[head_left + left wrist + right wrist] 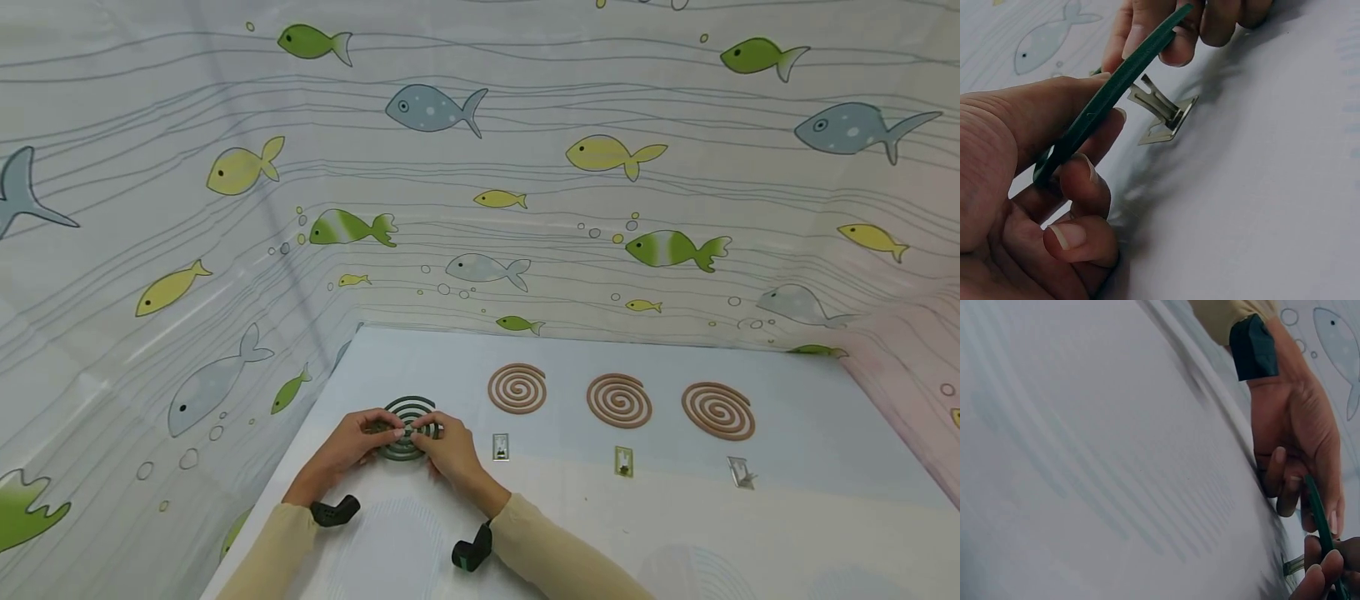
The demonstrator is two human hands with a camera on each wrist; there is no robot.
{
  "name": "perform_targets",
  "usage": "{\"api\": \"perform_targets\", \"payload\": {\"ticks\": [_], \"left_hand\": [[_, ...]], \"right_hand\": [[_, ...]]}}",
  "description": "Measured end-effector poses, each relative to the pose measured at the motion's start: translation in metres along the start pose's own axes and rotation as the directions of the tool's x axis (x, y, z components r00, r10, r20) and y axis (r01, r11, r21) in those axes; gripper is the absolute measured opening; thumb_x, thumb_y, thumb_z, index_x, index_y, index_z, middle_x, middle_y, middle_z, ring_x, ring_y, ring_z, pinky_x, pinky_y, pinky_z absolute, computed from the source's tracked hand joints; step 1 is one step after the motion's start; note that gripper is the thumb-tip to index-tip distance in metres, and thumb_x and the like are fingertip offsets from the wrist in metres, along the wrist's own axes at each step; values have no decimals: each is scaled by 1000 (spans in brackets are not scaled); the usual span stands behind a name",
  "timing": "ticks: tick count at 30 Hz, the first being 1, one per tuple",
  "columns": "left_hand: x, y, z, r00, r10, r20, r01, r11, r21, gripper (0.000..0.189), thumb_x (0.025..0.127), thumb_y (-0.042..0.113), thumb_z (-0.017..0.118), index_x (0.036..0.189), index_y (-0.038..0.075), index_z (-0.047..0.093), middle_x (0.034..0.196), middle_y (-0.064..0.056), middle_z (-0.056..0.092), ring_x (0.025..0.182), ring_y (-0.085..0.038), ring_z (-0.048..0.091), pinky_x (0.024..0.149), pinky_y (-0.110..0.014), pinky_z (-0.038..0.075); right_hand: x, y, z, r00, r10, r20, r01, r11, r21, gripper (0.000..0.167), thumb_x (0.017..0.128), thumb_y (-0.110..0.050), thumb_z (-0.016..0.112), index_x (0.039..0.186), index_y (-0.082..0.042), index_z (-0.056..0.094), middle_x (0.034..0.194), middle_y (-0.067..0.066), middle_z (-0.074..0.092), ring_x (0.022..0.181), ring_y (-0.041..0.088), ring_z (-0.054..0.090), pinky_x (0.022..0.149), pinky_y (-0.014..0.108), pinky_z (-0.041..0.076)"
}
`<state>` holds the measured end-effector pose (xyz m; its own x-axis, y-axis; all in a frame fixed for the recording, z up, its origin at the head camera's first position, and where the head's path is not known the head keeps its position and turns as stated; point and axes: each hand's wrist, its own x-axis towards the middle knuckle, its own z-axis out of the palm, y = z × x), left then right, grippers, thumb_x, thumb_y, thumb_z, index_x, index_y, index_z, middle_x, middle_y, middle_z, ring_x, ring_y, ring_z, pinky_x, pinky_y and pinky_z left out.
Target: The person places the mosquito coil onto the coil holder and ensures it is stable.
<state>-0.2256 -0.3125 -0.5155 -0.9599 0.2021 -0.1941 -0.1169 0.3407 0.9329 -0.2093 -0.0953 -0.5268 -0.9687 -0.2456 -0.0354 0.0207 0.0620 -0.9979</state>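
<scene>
A green spiral mosquito coil [1107, 100] is held just above a white tabletop [570, 533] at lower left of centre in the head view, near the table's left edge, which slants up beside a fish-print sheet wall [450, 183]. White surface stretches to the right and toward the bottom of the frame; the far edge runs along the wall's foot.

The left hand [348, 442] pinches the coil, thumb on one face and curled fingers on the other, while the right hand [453, 446] grips it from the opposite side. In the left wrist view the coil is tilted steeply, a metal coil stand [1174, 119] with raised prongs just beside it; whether the two touch cannot be told.

Right of the hands, three brown mosquito coils [517, 388] [619, 401] [718, 411] lie flat in a row, a small metal stand below each [501, 447] [623, 462] [741, 472]. Black wrist cameras [335, 511] [472, 548] sit at the pale sleeves [281, 542]. Green, yellow and blue-grey fish cover the walls.
</scene>
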Motion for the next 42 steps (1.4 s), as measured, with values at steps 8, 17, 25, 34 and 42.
{"api": "perform_targets", "payload": {"ticks": [8, 17, 25, 34, 42], "left_hand": [[0, -2, 1, 1000, -3, -28, 3, 1000, 4, 32, 91, 29, 81, 113, 6, 73, 93, -6, 65, 62, -14, 45, 54, -27, 41], [0, -2, 2, 1000, -4, -22, 4, 1000, 26, 32, 91, 30, 80, 112, 7, 73, 95, -6, 66, 63, -14, 46, 53, -27, 41], [4, -2, 3, 999, -22, -29, 21, 1000, -19, 31, 90, 29, 82, 110, 7, 74, 91, -5, 68, 56, -10, 39, 49, -25, 36], [3, -2, 2, 999, -16, -47, 16, 1000, -3, 31, 90, 29, 82, 109, 6, 74, 92, -6, 66, 59, -13, 43, 49, -27, 38], [1, -5, 1, 999, -15, -50, 17, 999, 40, 31, 91, 32, 81, 110, 9, 74, 96, -5, 66, 64, -14, 46, 52, -28, 40]], "right_hand": [[0, -1, 1, 1000, -3, -3, 3, 1000, 1, 13, 96, -15, 74, 108, -15, 74, 54, -3, 51, 37, 8, 42, 38, 22, 37], [-2, 0, 1, 1000, 12, -2, -12, 1000, -13, 14, 95, -14, 73, 110, -13, 73, 51, -3, 50, 36, 7, 40, 38, 22, 35], [1, -2, 2, 1000, 16, -17, -17, 999, -29, 13, 96, -13, 73, 109, -13, 73, 49, -3, 47, 35, 7, 41, 37, 22, 36], [1, -2, 2, 1000, -1, -23, 0, 999, -42, 13, 95, -14, 73, 108, -13, 73, 50, -4, 48, 36, 7, 41, 38, 22, 36], [-3, -2, 3, 1000, -2, -13, 1, 999, -54, 14, 96, -14, 73, 109, -14, 73, 47, -4, 48, 34, 6, 40, 38, 22, 35]]}}
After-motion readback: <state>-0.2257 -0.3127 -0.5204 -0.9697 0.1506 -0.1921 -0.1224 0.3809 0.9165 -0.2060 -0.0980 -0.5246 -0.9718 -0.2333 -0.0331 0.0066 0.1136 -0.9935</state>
